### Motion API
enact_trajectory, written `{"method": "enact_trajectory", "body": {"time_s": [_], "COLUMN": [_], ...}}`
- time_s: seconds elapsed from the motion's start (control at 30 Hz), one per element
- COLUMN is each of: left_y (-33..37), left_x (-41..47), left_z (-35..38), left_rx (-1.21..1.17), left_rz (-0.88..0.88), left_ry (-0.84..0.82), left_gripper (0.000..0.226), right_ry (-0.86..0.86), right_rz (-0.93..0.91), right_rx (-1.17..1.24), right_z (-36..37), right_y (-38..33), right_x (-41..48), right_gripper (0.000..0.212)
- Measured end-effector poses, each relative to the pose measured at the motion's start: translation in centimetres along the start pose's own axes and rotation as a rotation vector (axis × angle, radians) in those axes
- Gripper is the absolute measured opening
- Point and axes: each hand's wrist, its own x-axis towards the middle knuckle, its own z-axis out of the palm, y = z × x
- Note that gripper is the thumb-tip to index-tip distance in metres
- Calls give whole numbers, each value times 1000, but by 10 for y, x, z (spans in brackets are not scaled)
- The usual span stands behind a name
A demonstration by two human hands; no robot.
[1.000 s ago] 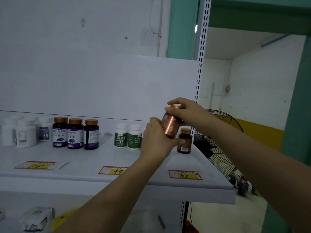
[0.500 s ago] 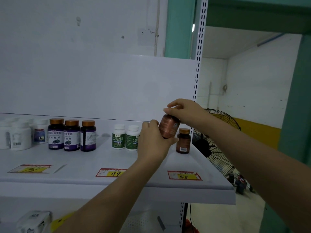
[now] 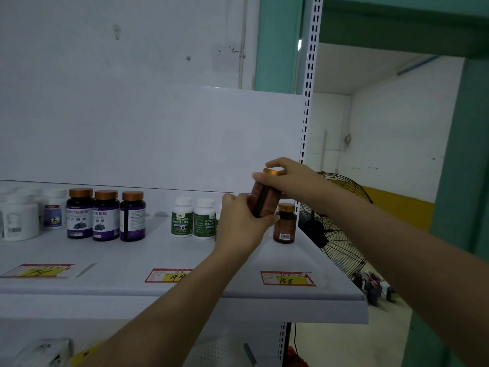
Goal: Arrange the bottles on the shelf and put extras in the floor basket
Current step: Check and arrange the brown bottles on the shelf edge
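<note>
My left hand (image 3: 243, 225) wraps the body of the brown bottle (image 3: 265, 201) and my right hand (image 3: 291, 181) pinches its cap, holding it above the right end of the shelf (image 3: 119, 260). Along the back edge stand purple bottles (image 3: 105, 215), green-label bottles (image 3: 194, 218) and a second brown bottle (image 3: 285, 225). I judge the held one unplaced; no floor basket shows.

A handwritten "158" stands on the yellow field of the right price tag (image 3: 287, 278), which lies on the shelf (image 3: 238, 295). The middle price tag (image 3: 169, 276) reads "99". The number on the left price tag (image 3: 39, 270) is illegible. The purple-label bottle (image 3: 79, 213) and the green-label bottle (image 3: 182, 217) carry Chinese print that includes "压片糖果". The standing brown bottle (image 3: 285, 223) shows a barcode. The print on the held copper-brown bottle (image 3: 260, 201) is unreadable.
</note>
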Motion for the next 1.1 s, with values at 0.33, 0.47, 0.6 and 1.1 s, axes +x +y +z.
{"method": "enact_trajectory", "body": {"time_s": [0.33, 0.47, 0.6, 1.1], "left_y": [-7, -6, 4, 23], "left_x": [19, 22, 24, 11], "left_z": [-9, -14, -17, -3], "left_rx": [-178, -256, -329, -64], "left_rz": [45, 98, 88, -2], "left_ry": [-67, 18, -63, -115], "left_gripper": [53, 44, 35, 42], "right_ry": [136, 209, 279, 125], "right_rz": [-438, -606, -520, 258], "right_rx": [-294, -349, -195, 17], "right_z": [14, 22, 13, -16], "right_y": [-6, -1, -11, -9], "right_x": [-17, -20, -18, 4], "right_gripper": [65, 50, 48, 35]}}
